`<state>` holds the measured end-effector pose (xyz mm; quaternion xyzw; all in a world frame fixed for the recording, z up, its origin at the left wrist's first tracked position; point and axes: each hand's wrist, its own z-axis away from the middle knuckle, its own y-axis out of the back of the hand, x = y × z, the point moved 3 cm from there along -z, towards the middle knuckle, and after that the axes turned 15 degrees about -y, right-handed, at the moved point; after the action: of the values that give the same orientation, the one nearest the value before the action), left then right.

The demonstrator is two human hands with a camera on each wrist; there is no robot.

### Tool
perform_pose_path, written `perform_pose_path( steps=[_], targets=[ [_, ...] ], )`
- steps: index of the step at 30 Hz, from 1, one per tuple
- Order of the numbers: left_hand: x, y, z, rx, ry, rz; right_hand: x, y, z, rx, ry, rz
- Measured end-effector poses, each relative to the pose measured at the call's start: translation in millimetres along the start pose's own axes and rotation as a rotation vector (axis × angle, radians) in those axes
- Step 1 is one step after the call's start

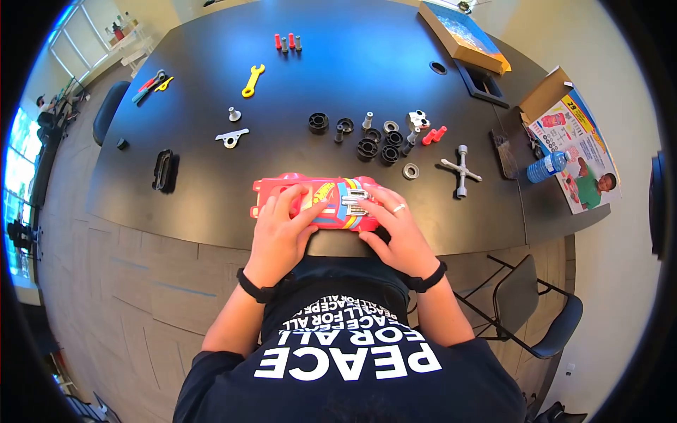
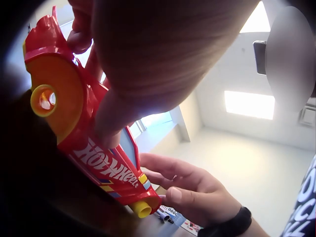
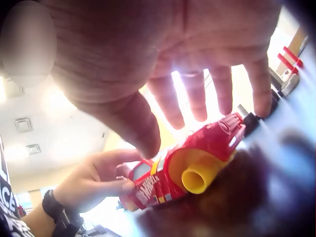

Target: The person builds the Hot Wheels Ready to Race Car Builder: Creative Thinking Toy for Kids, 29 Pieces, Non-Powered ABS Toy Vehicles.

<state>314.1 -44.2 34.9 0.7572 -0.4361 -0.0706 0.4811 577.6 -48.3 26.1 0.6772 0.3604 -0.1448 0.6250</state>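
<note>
A red toy car body (image 1: 326, 201) with yellow and blue stripes and a silver engine piece (image 1: 355, 201) lies at the table's near edge. My left hand (image 1: 278, 224) grips its rear half, the thumb against the near side and the fingers across the top. Over the front half lies my right hand (image 1: 400, 233), its fingers straight and spread on the top, its thumb by the near side. In the left wrist view the car's side (image 2: 106, 165) shows lettering and a wheel well without a wheel. A yellow axle tube (image 3: 196, 178) sticks out in the right wrist view.
Beyond the car are several black wheel parts (image 1: 367, 149), a grey ring (image 1: 410, 171), red pegs (image 1: 434, 135) and a grey cross wrench (image 1: 462, 171). A yellow wrench (image 1: 253, 81) lies farther off. At right stand a water bottle (image 1: 547, 168) and a printed box (image 1: 575, 151).
</note>
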Motion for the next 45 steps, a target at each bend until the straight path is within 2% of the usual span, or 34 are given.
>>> perform_pose_path(
  steps=[1, 6, 12, 18, 23, 29, 36, 45],
  targets=[
    [2, -1, -1, -0.001, 0.001, -0.002, 5, -2, 3, 0.064, -0.013, -0.046],
    [8, -10, -3, -0.009, -0.036, -0.044, 15, -5, 18, 0.1, -0.09, -0.044],
    [11, -10, -5, -0.015, -0.012, -0.027, 21, -9, 23, 0.036, -0.059, 0.089],
    [11, -11, -3, -0.024, -0.011, -0.038, 17, -12, 24, 0.085, -0.072, -0.045],
    [11, -13, -1, -0.022, -0.005, -0.037, 16, -18, 23, 0.065, -0.06, 0.135],
    [10, -13, -2, -0.03, 0.002, -0.025, 25, -22, 16, 0.124, -0.03, 0.126],
    [11, -11, -4, -0.017, -0.001, -0.007, 21, -15, 11, 0.082, -0.026, 0.039],
    [13, -7, -8, -0.079, -0.029, 0.049, 22, -23, 10, 0.167, -0.078, 0.128]
  ],
)
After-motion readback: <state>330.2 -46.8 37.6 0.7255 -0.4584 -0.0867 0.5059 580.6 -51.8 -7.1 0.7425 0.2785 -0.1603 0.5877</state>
